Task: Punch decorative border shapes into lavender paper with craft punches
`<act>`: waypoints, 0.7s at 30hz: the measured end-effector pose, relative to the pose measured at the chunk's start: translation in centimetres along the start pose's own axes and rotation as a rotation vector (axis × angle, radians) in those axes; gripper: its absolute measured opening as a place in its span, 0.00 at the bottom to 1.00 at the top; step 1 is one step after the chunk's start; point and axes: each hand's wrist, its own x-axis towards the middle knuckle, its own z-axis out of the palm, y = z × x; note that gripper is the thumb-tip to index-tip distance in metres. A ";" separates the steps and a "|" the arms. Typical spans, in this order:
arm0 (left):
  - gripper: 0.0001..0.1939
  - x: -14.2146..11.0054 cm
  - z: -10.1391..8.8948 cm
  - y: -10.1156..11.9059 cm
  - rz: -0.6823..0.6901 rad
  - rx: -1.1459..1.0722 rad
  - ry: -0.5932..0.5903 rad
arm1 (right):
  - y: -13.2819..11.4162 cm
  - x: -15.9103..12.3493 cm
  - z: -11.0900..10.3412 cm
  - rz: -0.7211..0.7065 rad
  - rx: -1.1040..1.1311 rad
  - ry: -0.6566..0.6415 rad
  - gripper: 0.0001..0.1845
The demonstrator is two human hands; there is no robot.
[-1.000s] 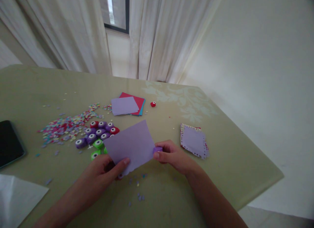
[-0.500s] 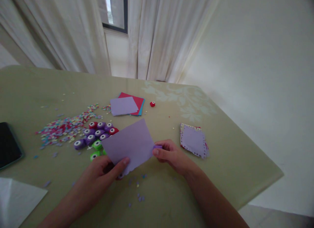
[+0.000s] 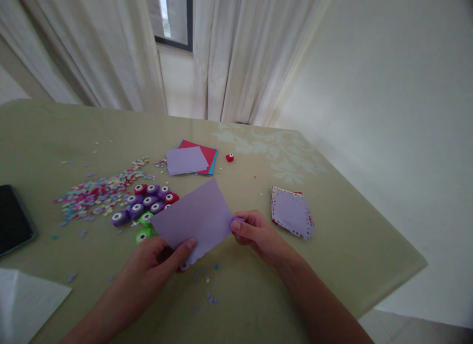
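A lilac sheet of paper (image 3: 197, 218) is held tilted above the table by my left hand (image 3: 162, 262), thumb on top and fingers underneath. Small notches show along its lower edge. My right hand (image 3: 256, 235) pinches a small purple craft punch (image 3: 237, 220) at the sheet's right corner. How far the paper sits inside the punch is hidden. Behind the sheet to the left, several purple, red and green craft punches (image 3: 150, 201) stand grouped, some partly covered by the paper. Tiny lilac and blue paper bits (image 3: 211, 299) lie on the table below the sheet.
Coloured confetti (image 3: 99, 193) is heaped at left. Lilac, red and blue paper (image 3: 186, 160) lies stacked farther back, with a lone red punch (image 3: 229, 157) beside it. Punched-edge sheets (image 3: 293, 213) lie at right. A phone (image 3: 15, 218) and white paper (image 3: 31, 302) are at the left edge.
My right hand's grip on the purple punch has tightened, thumb over it, and the punch has turned slightly. The lilac sheet has shifted slightly left. Both hands stay nearly in place.
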 end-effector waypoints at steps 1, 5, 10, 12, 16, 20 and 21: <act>0.28 0.0 0.0 0.0 -0.001 0.000 0.002 | 0.0 0.0 0.0 -0.005 0.000 -0.004 0.30; 0.29 0.0 0.1 0.0 -0.003 -0.002 -0.001 | 0.1 0.0 -0.2 -0.003 -0.010 -0.008 0.31; 0.29 0.1 0.0 -0.2 0.006 0.016 0.009 | 0.2 0.0 -0.1 0.012 -0.003 0.010 0.31; 0.29 0.1 0.0 -0.1 0.005 0.013 0.011 | 0.1 -0.1 0.0 0.010 0.000 0.013 0.31; 0.28 -0.1 0.1 0.1 -0.001 -0.015 0.027 | 0.0 -0.1 0.1 0.002 0.002 0.009 0.31; 0.27 -0.2 0.2 0.5 -0.002 -0.012 0.040 | 0.1 -0.2 0.1 -0.019 -0.003 -0.001 0.29; 0.27 -0.2 0.2 0.5 0.000 -0.013 0.038 | 0.2 -0.2 0.1 -0.030 -0.002 -0.002 0.28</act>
